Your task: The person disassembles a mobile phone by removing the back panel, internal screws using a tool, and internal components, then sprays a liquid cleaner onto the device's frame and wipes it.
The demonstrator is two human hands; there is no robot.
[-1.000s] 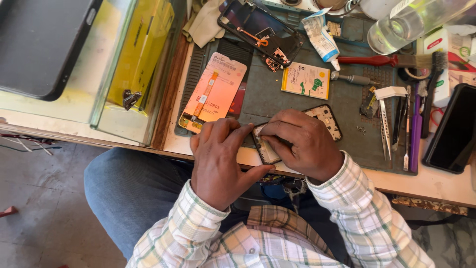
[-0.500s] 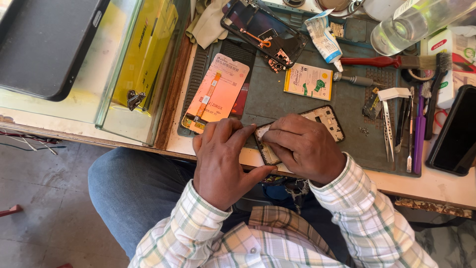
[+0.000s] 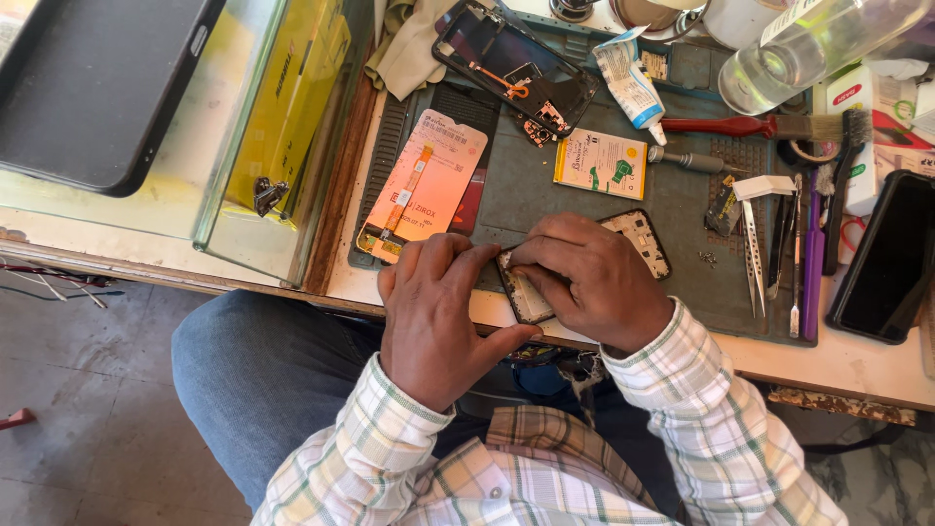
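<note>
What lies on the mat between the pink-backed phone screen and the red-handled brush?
In the head view, a small yellow-and-white packet lies between the pink-backed screen and the red-handled brush, with a silver screwdriver beside the packet.

— Where does the one view look from?
— From the wearer's head, facing steeply down, close over the desk (image 3: pixel 857 365) edge, lap and both hands.
— Any second view?
— None to compare.

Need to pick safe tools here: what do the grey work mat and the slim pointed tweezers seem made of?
Grey work mat: looks like soft matte rubber or silicone, with moulded ribs and compartments. Slim pointed tweezers: apparently bare metal, given their bright silvery sheen.
</note>
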